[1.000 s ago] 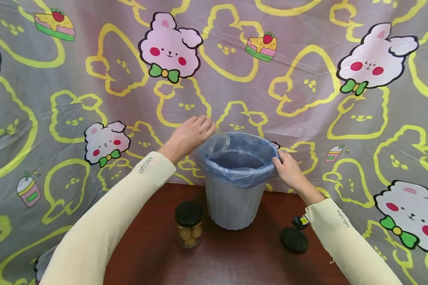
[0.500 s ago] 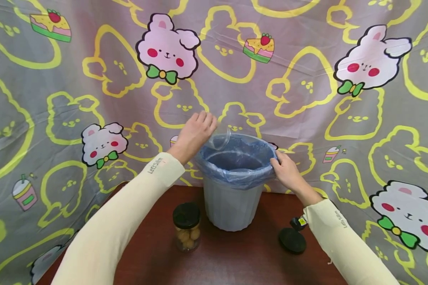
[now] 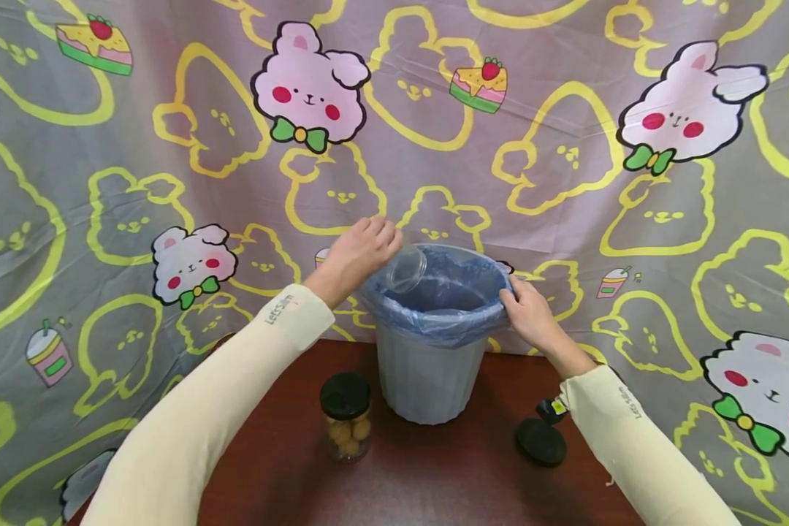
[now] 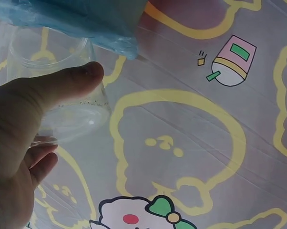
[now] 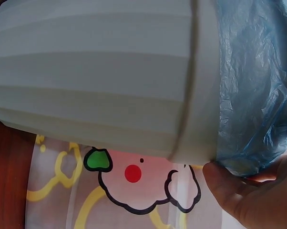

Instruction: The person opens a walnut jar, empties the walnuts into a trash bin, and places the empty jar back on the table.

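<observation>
My left hand [image 3: 366,248] grips a clear plastic jar [image 3: 408,269], tipped so that its open mouth faces down into the bin. Small brown crumbs cling inside the jar [image 4: 84,114] near its base in the left wrist view, where the thumb lies along its side. Below it stands a grey ribbed trash bin [image 3: 430,383], upright, lined with a blue plastic bag [image 3: 434,329] folded over the rim. On the bin's right side my right hand [image 3: 529,310] holds the rim, its thumb against the folded bag [image 5: 253,90] in the right wrist view.
A second jar [image 3: 345,431] with a black lid and several round tan balls stands left of the bin. A round black lid [image 3: 540,442] lies at the right, by the right wrist's camera. The brown table [image 3: 427,475] meets a patterned curtain [image 3: 434,168] behind the bin.
The left hand rises a little with the clear jar, then dips again toward the bin, and the jar's tilt changes. The right hand keeps its place on the rim.
</observation>
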Available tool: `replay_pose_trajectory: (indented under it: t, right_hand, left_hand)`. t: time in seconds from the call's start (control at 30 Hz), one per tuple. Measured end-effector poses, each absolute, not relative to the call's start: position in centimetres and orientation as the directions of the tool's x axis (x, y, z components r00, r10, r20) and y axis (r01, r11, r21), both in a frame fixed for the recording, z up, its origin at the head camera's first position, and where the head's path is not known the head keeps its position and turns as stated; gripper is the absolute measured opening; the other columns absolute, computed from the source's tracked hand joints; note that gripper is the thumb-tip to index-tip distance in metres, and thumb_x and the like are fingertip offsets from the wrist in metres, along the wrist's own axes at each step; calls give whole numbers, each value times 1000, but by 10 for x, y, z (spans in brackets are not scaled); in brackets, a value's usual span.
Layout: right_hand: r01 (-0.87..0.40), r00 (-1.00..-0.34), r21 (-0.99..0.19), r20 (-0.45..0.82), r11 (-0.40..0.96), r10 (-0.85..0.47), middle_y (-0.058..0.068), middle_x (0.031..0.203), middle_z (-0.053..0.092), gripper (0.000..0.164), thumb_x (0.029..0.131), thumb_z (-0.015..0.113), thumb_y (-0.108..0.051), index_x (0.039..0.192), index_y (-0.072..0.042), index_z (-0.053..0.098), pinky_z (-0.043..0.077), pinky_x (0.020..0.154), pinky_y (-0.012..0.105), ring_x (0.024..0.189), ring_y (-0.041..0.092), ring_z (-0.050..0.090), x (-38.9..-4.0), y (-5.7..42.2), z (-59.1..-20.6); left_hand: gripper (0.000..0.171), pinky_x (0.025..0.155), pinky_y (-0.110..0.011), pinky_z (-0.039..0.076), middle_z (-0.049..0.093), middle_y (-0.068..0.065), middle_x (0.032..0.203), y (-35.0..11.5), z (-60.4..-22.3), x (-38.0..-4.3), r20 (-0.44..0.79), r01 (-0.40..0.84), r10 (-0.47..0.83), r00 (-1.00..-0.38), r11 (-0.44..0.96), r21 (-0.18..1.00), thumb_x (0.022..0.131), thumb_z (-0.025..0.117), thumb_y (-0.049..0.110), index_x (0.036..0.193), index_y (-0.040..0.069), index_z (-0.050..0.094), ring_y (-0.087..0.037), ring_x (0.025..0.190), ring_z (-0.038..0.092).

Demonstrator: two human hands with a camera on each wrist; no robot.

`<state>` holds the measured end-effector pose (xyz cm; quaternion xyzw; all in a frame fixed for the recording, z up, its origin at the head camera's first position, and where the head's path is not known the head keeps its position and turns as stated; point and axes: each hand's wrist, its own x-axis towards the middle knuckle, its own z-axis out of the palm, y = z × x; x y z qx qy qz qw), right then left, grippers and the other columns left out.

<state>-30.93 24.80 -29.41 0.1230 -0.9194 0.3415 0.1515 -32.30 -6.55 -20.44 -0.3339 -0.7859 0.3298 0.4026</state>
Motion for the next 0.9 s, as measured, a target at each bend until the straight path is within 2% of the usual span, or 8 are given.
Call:
replay_pose_trajectory:
  t: [0.3, 0.47, 0.57, 0.67, 0.9]
  right_hand:
    - [-324, -925, -598, 362, 733, -113, 30, 147, 23, 56, 100, 32, -23, 146, 6, 21, 18, 108, 54, 136, 43, 19, -310, 247, -295]
    - [-317, -932, -615, 344, 722, -116, 28, 149, 22, 57, 100, 32, -25, 148, 3, 19, 18, 108, 54, 137, 41, 18, -311, 246, -298]
    - [-313, -934, -615, 338, 723, -117, 28, 149, 22, 57, 101, 32, -26, 147, 4, 18, 18, 108, 54, 137, 41, 18, -311, 246, -299]
    - [-316, -929, -601, 355, 734, -109, 28, 148, 24, 56, 100, 33, -25, 147, 4, 21, 19, 108, 53, 136, 42, 20, -311, 247, -299]
    - [-324, -922, -582, 372, 745, -110, 29, 147, 25, 56, 100, 33, -23, 146, 7, 22, 19, 108, 53, 136, 42, 20, -315, 249, -297]
  left_hand:
    - [30, 89, -35, 44, 56, -14, 115, -54, -206, -326, 475, 294, 775, -416, 609, -737, 92, 55, 0, 122, 1, 52, -27, 106, 54]
    - [32, 85, -35, 44, 57, -14, 114, -53, -205, -328, 505, 280, 712, -488, 676, -682, 90, 56, 1, 122, 2, 54, -28, 104, 53]
    - [31, 81, -34, 44, 57, -14, 111, -59, -206, -330, 516, 263, 690, -507, 695, -670, 89, 55, 2, 120, 2, 54, -28, 100, 53]
    - [28, 80, -34, 45, 57, -15, 109, -68, -207, -331, 525, 265, 701, -483, 688, -675, 90, 56, 1, 118, 1, 54, -29, 98, 53]
    - [35, 80, -34, 46, 56, -14, 106, -82, -212, -330, 522, 309, 731, -440, 669, -676, 86, 64, 4, 119, 0, 51, -29, 98, 54]
